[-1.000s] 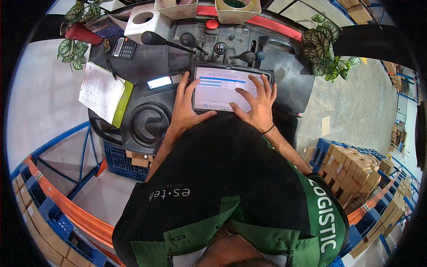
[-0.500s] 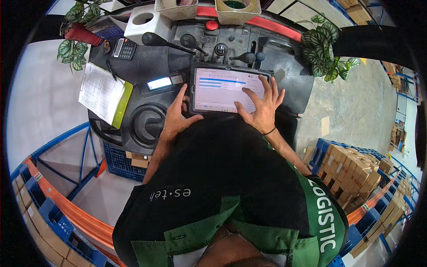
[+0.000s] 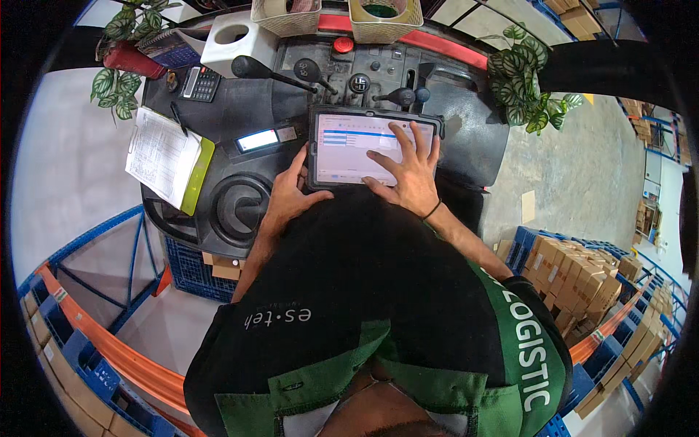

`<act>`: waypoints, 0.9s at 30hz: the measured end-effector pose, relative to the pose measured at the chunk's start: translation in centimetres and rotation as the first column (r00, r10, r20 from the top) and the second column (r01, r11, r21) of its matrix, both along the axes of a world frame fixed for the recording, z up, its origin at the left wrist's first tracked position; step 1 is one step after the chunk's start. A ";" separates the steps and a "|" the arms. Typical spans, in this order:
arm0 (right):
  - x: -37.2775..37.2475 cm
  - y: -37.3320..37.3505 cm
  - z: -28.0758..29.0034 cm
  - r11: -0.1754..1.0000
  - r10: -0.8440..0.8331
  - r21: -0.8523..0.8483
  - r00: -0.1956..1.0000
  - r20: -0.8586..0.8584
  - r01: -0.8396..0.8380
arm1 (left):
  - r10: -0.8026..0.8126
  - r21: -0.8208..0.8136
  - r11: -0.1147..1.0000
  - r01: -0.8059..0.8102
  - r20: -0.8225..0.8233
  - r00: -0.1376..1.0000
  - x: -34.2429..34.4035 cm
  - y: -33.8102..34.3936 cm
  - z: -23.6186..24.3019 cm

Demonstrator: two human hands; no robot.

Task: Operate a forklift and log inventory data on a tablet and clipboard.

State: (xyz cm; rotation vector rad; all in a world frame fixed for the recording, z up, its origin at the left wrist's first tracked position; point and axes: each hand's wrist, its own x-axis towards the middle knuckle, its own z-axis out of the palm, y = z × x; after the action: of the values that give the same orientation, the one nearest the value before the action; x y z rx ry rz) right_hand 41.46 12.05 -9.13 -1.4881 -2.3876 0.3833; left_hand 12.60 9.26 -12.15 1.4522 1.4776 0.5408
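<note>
Black-cased tablet [image 3: 341,162] | right hand [image 3: 412,175]: fingers spread over it | left hand [image 3: 288,195]: thumb and forefinger wide, beside tablet | papers [image 3: 163,156]: left of left fingers

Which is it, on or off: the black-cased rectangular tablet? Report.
On: the tablet has a lit, pale screen showing blue rows.

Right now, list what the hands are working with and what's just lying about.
In use: tablet; left hand at its left edge; right hand spread over its screen.

Lying about: papers; green board beneath them; black pen; calculator; white box.
</note>
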 end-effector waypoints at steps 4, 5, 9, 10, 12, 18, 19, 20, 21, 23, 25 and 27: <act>-0.3 0.3 0.1 0.999 0.051 0.002 0.999 0.004 -0.051 | -0.017 0.135 0.991 0.005 0.084 0.996 0.1 -0.3 -1.1; -0.3 0.4 0.2 0.998 0.065 -0.001 0.998 0.011 -0.065 | -0.017 0.135 0.991 0.005 0.085 0.996 0.1 -0.3 -1.1; -0.2 0.6 0.8 0.995 0.099 -0.002 0.995 0.017 -0.099 | -0.092 0.099 0.991 0.090 0.010 0.996 -0.6 -0.6 -0.3; 0.0 0.6 0.9 0.995 0.099 -0.001 0.995 0.018 -0.099 | -0.128 0.097 0.987 0.130 -0.023 0.991 -0.8 -0.6 -0.1; 0.6 0.3 1.1 0.998 0.039 0.050 0.999 -0.001 -0.039 | -0.122 0.135 0.983 0.121 0.001 0.992 -1.1 -0.8 -0.6; 1.9 -0.9 0.1 0.949 -0.290 0.085 0.945 -0.153 0.305 | -0.097 0.113 0.989 0.096 0.010 0.995 -0.6 -0.5 0.3; 2.0 -0.8 0.0 0.903 -0.391 0.062 0.873 -0.292 0.425 | -0.112 0.094 0.989 0.113 -0.017 0.994 -0.6 -0.4 0.3; 2.1 -0.8 0.0 0.882 -0.459 -0.028 0.843 -0.281 0.471 | -0.112 0.096 0.989 0.113 -0.016 0.994 -0.6 -0.4 0.1; 2.0 -0.7 0.0 0.882 -0.458 -0.025 0.843 -0.281 0.471 | -0.094 0.123 0.988 0.090 0.021 0.995 -0.5 -0.5 -0.3; 1.6 -0.3 -0.3 0.847 -0.528 -0.203 0.731 -0.432 0.492 | -0.080 0.154 0.986 0.070 0.062 0.995 -0.2 -0.2 -0.3; 0.7 0.6 -0.1 0.860 -0.504 -0.172 0.749 -0.429 0.480 | -0.064 0.056 0.997 0.059 0.090 0.994 -0.2 0.1 0.0; -0.1 1.7 1.0 0.822 -0.569 -0.234 0.761 -0.313 0.519 | -0.074 0.012 0.997 0.073 0.076 0.994 -0.7 0.5 0.4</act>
State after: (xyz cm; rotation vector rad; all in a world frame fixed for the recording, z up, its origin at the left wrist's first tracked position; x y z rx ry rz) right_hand 41.39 13.73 -8.13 -1.8871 -1.5658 0.6210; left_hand 11.95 9.74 -11.79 1.4717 1.3582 0.5525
